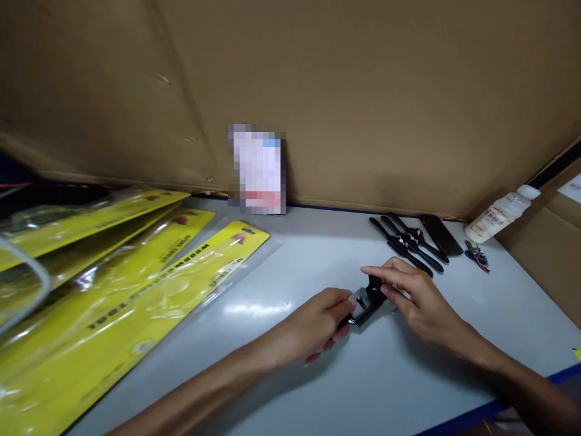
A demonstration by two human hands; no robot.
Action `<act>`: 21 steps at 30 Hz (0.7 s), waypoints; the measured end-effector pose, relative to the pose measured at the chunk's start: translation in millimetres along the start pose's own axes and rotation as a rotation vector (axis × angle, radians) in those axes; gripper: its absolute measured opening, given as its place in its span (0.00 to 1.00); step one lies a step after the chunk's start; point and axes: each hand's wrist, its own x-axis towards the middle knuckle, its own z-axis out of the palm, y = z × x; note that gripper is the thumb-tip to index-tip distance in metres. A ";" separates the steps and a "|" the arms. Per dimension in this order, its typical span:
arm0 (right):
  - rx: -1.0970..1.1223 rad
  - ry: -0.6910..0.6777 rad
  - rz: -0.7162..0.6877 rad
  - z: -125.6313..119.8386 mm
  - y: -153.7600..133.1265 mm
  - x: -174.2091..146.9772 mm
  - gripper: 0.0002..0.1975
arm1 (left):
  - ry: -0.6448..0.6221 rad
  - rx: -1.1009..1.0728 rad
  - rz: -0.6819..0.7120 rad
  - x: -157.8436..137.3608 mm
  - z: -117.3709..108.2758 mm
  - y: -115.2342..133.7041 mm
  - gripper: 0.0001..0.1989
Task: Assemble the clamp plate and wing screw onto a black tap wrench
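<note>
This looks like a workshop workstation: yellow packages (149, 290) printed "WOODWORKING TOOL" overlap along the left side of the desk (308, 254), black spokeshaves (411, 242) lie grouped near its far right corner, and plain cardboard (385, 91) walls in its far edge.

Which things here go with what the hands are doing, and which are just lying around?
Part of the job:
- black tool with a metal plate, held in the left hand, with the right hand at its far end
- probably the similar black tools and yellow packs

Seemingly just lying around:
- bottle
- dark flat object
- small bundle
</note>
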 end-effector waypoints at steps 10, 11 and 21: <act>0.611 -0.076 0.353 -3.1 -6.2 5.9 0.08 | 0.039 -0.057 0.043 0.9 4.9 -2.6 0.15; 0.626 -0.079 0.375 -1.9 -6.1 5.9 0.09 | 0.046 -0.064 0.049 0.3 5.8 -2.6 0.15; 0.096 0.106 0.155 13.8 -3.2 3.3 0.05 | 0.049 -0.101 0.091 -0.1 4.6 -3.8 0.19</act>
